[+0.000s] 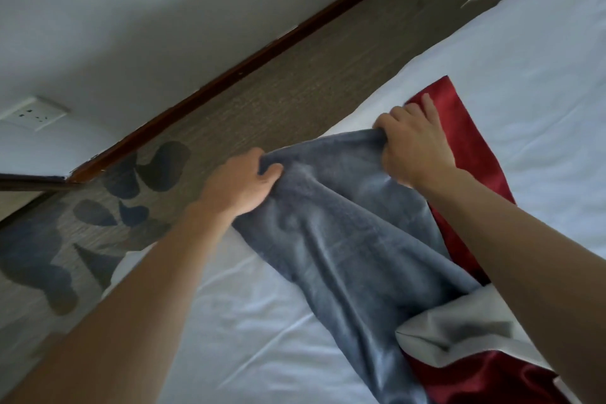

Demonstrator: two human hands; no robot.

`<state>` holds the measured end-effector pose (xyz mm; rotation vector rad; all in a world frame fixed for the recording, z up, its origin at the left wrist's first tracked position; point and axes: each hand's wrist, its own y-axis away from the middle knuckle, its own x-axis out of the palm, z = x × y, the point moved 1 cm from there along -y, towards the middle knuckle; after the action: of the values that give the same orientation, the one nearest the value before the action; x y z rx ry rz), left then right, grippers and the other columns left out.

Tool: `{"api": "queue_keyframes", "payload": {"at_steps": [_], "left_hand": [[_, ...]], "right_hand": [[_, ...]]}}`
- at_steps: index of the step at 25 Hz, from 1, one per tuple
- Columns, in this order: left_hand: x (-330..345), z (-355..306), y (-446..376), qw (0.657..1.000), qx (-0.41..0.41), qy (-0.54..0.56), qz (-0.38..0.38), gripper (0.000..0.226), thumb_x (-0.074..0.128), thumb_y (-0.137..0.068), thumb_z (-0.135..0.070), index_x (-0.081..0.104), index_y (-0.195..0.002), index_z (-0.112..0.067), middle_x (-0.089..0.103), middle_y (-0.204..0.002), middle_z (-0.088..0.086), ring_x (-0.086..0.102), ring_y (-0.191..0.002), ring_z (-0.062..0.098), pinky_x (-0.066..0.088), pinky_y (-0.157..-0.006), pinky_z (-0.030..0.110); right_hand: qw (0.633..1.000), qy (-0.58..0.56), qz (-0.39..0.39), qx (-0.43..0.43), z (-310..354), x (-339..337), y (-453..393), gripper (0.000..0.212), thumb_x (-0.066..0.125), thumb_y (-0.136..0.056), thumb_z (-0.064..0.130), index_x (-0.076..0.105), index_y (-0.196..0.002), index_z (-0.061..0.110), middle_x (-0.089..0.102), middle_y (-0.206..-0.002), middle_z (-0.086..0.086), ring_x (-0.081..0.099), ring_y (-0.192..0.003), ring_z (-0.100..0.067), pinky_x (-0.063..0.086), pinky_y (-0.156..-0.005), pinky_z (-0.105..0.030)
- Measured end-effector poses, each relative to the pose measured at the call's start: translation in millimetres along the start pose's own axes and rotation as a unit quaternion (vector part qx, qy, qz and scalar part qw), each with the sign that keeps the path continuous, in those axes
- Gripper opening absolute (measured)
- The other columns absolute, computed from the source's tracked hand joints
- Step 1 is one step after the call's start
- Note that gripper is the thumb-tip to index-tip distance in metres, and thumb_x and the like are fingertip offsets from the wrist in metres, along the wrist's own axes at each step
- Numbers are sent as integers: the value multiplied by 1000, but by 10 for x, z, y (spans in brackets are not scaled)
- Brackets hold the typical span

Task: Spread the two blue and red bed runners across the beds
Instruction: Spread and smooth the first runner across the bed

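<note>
Runner (354, 239): plush blue top, shiny red satin side, pale lining, rumpled in long folds on the white bed (524, 82). My L hand (242, 184) & R hand (416, 147) both curl tight round its far edge, blue pile bunched in my fingers; red lies under R hand.

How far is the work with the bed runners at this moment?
Early stage. Done: one runner lies on the bed. In hand: the left hand and right hand each grip its blue end at the bed edge, pulling it out. Left: it is bunched and creased, with its lining folded over, so it needs flattening. No second bed or runner shows.
</note>
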<state>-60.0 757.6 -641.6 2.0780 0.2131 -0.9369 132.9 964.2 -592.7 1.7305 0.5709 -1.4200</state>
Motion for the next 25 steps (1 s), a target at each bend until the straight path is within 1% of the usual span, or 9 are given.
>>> {"api": "queue_keyframes", "payload": {"at_steps": [5,9,12,14,16,19,21,23,25], "left_hand": [[201,-279,-99,994,46,-9,-99,23,40,-100,-47,44,-90,-26,60,-78,-3,59,-68,21,50,-65,39],[113,270,-136,992,-13,-15,-125,20,36,-103,-45,40,-92,-28,51,-70,-10,55,-66,17,40,-59,34],[191,256,-206,995,-52,32,-83,27,40,-99,-52,48,-93,-26,58,-78,-6,62,-74,21,50,-67,38],[314,133,-226,996,-47,57,-54,25,44,-97,-51,50,-96,-27,63,-84,-3,63,-76,21,55,-73,42],[371,132,-238,995,-43,51,-76,19,44,-99,-44,48,-99,-25,65,-89,1,63,-77,21,54,-72,42],[359,303,-255,992,-77,28,-97,18,43,-102,-35,49,-102,-17,64,-95,10,63,-87,31,46,-72,40],[356,199,-246,993,-87,-9,-81,19,45,-101,-31,53,-109,-16,65,-105,12,62,-94,32,47,-81,44],[316,-139,-232,992,-47,-38,-115,27,48,-99,-30,55,-121,-16,64,-117,12,60,-106,33,46,-94,50],[289,-659,-153,985,38,-25,-165,32,52,-96,-31,58,-124,-16,63,-121,11,58,-111,33,45,-98,50]], "right_hand": [[999,13,-31,-17,56,54,-260,24,49,-92,10,70,-102,18,67,-99,-5,55,-109,-30,13,-121,-56],[997,-6,-61,-37,373,145,-724,25,48,-96,15,68,-108,19,68,-107,-2,55,-113,-29,13,-122,-54],[997,-23,-39,-59,476,191,-882,32,49,-93,18,63,-122,19,65,-118,-5,51,-122,-29,7,-122,-55],[998,-27,-28,-50,385,222,-779,39,49,-93,21,59,-130,19,60,-128,-7,47,-128,-29,6,-122,-55],[998,-41,-33,-26,256,253,-601,40,47,-96,25,56,-134,19,56,-136,-6,44,-133,-26,7,-123,-55],[996,-72,-43,0,169,235,-331,39,47,-97,30,56,-134,20,55,-139,-5,42,-136,-24,9,-123,-54],[995,-78,-56,21,51,184,-75,41,49,-95,31,56,-134,20,56,-138,-4,44,-135,-24,9,-123,-53],[992,-85,-74,57,-145,120,280,43,53,-92,29,57,-134,18,57,-136,-4,46,-132,-25,11,-123,-53],[987,-91,-78,105,-386,80,745,43,56,-90,25,57,-133,17,58,-134,-5,48,-130,-26,12,-123,-53]]}}
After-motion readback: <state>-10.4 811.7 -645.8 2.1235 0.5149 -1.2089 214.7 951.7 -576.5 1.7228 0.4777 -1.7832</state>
